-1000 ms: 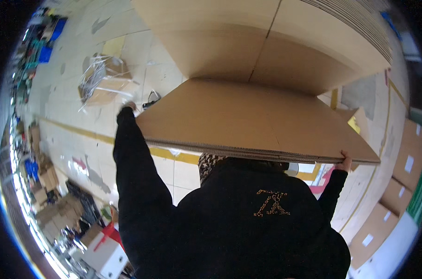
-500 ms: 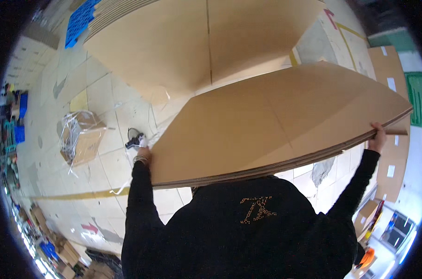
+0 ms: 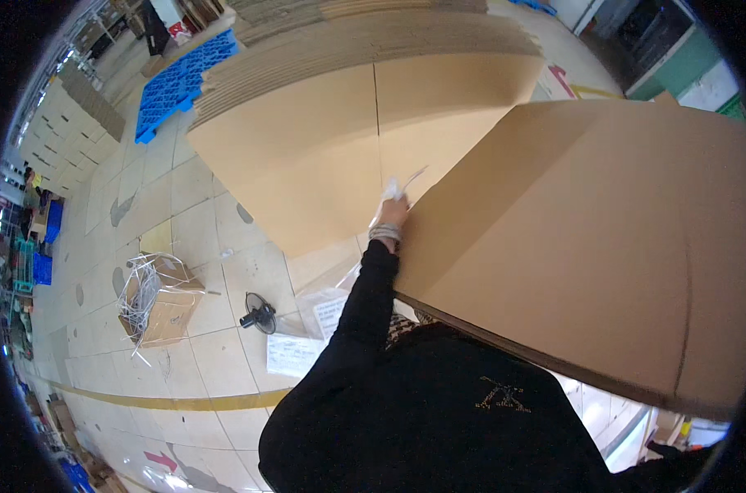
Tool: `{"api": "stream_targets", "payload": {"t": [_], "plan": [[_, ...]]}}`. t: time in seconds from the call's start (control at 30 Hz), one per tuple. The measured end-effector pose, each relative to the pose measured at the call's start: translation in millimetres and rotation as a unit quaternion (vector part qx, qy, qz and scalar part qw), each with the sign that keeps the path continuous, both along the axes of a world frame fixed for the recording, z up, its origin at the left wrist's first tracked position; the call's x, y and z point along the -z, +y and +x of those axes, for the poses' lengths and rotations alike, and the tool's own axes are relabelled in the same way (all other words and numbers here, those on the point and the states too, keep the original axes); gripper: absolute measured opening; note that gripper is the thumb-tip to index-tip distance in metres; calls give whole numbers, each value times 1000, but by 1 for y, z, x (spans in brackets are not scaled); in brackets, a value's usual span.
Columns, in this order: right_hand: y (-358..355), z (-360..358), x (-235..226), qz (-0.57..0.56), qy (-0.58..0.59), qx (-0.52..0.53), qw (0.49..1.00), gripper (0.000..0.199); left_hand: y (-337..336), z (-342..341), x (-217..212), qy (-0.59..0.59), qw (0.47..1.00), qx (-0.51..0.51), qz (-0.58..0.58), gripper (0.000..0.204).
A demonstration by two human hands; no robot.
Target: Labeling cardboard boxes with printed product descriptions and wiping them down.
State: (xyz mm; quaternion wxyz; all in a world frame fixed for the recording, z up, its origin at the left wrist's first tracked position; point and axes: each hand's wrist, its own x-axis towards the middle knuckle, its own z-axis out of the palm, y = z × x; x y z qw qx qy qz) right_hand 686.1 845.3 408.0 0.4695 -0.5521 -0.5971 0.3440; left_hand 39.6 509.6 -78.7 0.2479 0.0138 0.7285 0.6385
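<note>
A large stack of flat brown cardboard sheets (image 3: 587,246) is held up at the right, in front of my body and tilted. At its left edge my left hand (image 3: 393,212) is closed, and a crumpled white scrap (image 3: 389,193) shows by the fingers. My right hand is hidden; only its dark sleeve shows at the lower right, below the sheets. Beyond stands a tall pile of flat cardboard (image 3: 307,148), its front face near my left hand.
A cardboard box (image 3: 172,316) with tangled white straps and a small black fan (image 3: 259,314) stand on the tiled floor at left. Clear plastic and white paper (image 3: 295,353) lie near my left arm. A blue pallet (image 3: 180,86) is beside the pile.
The held sheets have swung to the right and closer, and my left hand has moved right with them. My right hand, seen before on the sheets' right edge, is now out of sight.
</note>
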Motion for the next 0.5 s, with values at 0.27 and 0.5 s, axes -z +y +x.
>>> {"api": "stream_targets", "payload": {"t": [0.27, 0.5], "plan": [[-68, -39, 141, -32, 67, 42, 996, 60, 0, -85, -217, 77, 972, -81, 205, 35], [-61, -96, 168, -16, 116, 7, 993, 67, -104, -129, -295, 213, 819, -335, 415, 32]]}}
